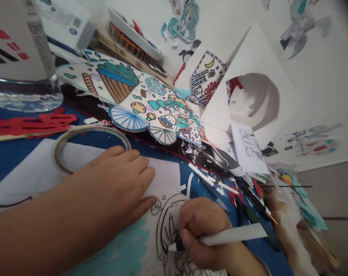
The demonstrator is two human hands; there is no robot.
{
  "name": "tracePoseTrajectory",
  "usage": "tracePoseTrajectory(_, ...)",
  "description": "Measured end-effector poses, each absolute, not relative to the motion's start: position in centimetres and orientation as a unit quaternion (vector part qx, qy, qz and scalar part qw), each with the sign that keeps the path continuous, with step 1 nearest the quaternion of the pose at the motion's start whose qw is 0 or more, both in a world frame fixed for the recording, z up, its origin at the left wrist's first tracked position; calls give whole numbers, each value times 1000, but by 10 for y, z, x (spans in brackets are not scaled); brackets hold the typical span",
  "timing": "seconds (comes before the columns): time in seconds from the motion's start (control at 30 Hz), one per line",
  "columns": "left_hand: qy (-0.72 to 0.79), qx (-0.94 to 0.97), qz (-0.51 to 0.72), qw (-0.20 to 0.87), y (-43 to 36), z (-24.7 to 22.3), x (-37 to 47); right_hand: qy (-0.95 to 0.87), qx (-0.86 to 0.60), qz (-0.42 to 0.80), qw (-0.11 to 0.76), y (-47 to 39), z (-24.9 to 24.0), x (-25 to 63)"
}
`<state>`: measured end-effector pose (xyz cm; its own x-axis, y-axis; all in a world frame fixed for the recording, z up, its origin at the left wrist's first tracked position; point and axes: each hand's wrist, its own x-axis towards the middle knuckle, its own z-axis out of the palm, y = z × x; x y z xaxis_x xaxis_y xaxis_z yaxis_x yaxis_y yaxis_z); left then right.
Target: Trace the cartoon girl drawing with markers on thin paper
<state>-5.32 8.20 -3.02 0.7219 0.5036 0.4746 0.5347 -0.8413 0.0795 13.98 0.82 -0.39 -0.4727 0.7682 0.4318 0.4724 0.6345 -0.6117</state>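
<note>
A line drawing on a white paper sheet [151, 230] lies below me, with black outlines and a broad turquoise coloured patch [120, 249]. My right hand [205, 234] is closed round a white-barrelled marker [237, 234], its tip touching the black lines of the drawing. To the left, my left hand [116, 188] rests on the paper with bent fingers and its thumb held apart, and I see nothing in it. Just behind its knuckles a roll of tape [59, 151] lies on another white sheet [27, 165].
Decorated paper cutouts [116, 86] stand along the back. Pens [216, 182], scraps and tools clutter the right side of the blue table [151, 147]. A large clear container [24, 88] stands at the left, beside red cutout pieces [33, 122]. A white card with a round hole [257, 42] leans at the wall.
</note>
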Motion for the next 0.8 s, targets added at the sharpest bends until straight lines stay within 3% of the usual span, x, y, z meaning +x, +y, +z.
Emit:
tracePoseTrajectory(0.13,-266,-911,-309,57,87,-32,-52,-817,-356,233,390,10,-8,141)
tracePoseTrajectory(0.8,-263,-913,-305,70,87,-35,-54,-826,-353,228,375,11,-5,142)
